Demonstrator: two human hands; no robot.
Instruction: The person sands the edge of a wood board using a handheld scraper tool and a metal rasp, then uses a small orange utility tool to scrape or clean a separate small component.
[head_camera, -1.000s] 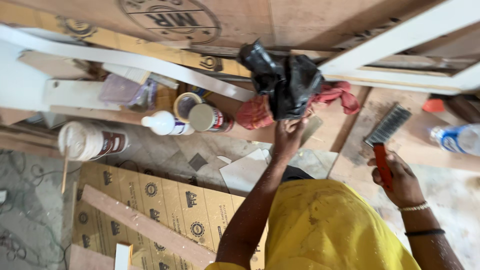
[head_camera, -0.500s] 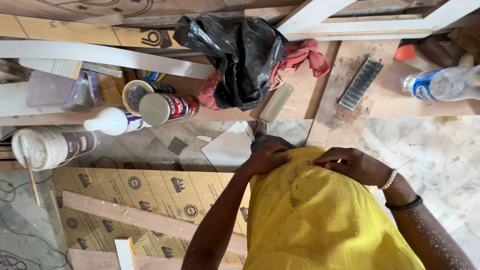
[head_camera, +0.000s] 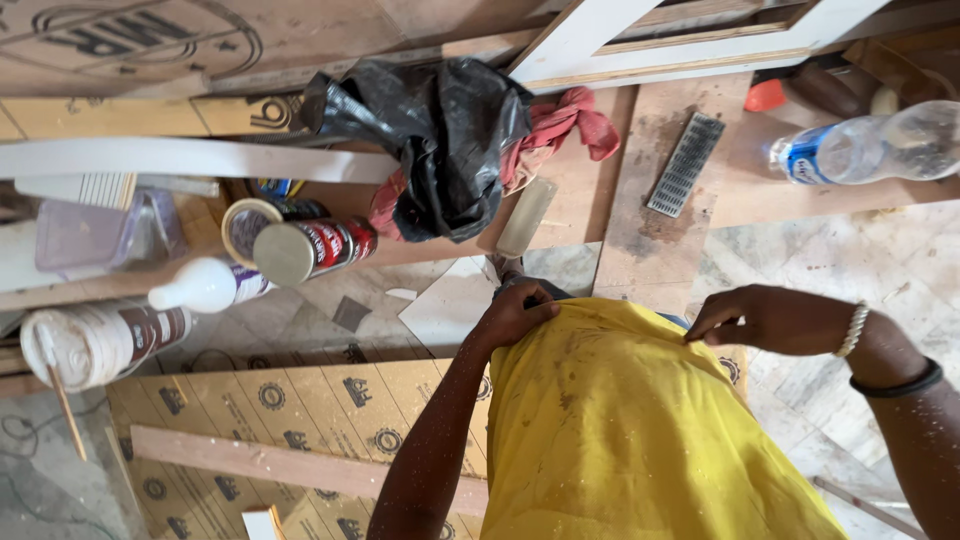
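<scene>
Yellow shirt (head_camera: 640, 430) hem pinched by both hands: left hand (head_camera: 515, 312) curled on left edge, right hand (head_camera: 765, 320) gripping right edge, at waist over floor. Looks like adjusting the shirt. File (head_camera: 684, 165) and black bag (head_camera: 450, 140) untouched on plank near far edge.

both hands (head_camera: 515, 312) now off the tools, onto yellow shirt (head_camera: 640, 430)

We have one head-worn view looking steeply down from close above, our left hand (head_camera: 515, 312) and right hand (head_camera: 770, 320) at mid-frame, our yellow shirt (head_camera: 630, 430) below them, cluttered floor boards (head_camera: 660, 190) beyond them.
</scene>
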